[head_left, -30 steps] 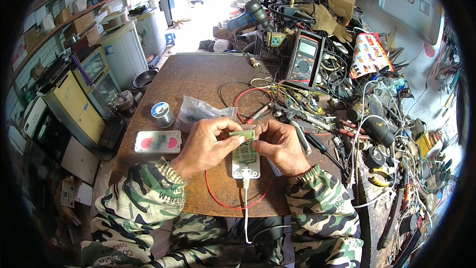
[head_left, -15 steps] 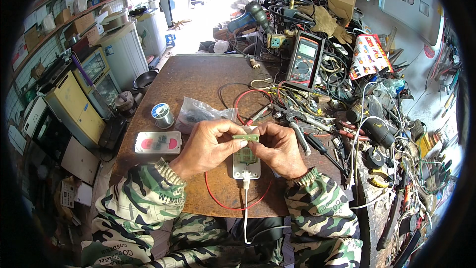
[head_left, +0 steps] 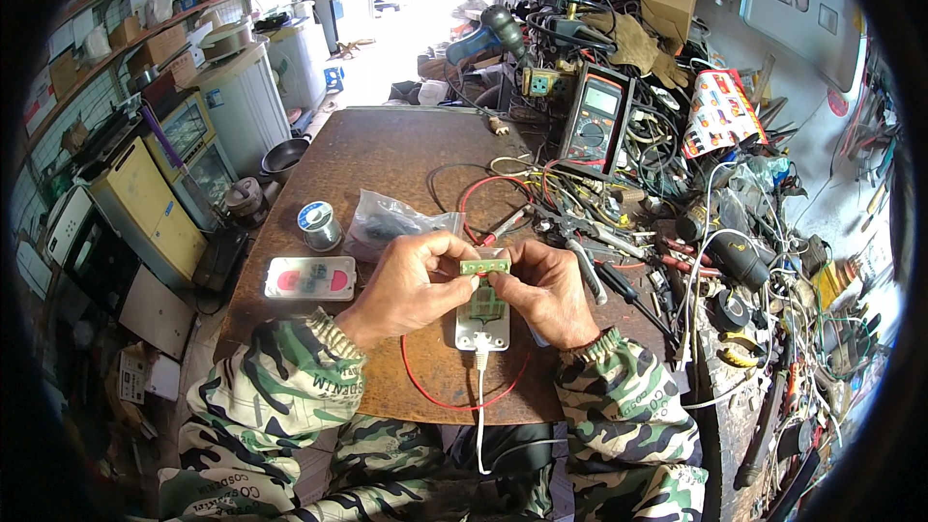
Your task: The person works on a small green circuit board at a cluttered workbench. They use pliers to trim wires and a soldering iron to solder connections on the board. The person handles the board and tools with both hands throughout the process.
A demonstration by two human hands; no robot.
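My left hand [head_left: 418,282] and my right hand [head_left: 549,292] meet over the bench, both closed on a small green circuit board [head_left: 483,267]. Its upper strip shows a row of pale spots. A bit of red shows between my thumbs; I cannot tell what it is. Below the hands lies an open white plastic housing [head_left: 472,339] with another green board [head_left: 485,305] inside, partly hidden by my fingers. A white cable [head_left: 481,396] leaves its near end toward me. Left of my left hand lies a white cover [head_left: 311,278] with pink patches.
On the wooden bench [head_left: 387,150], a solder spool [head_left: 319,225] and a clear plastic bag [head_left: 398,222] stand beyond my left hand. To the right are a multimeter [head_left: 593,121], pliers [head_left: 580,256] and tangled wires. A red wire [head_left: 420,390] loops near the front edge.
The small green board has tipped so its pale-spotted strip shows more, and the red bit has come into sight between my thumbs. Both hands keep hold, almost in place.
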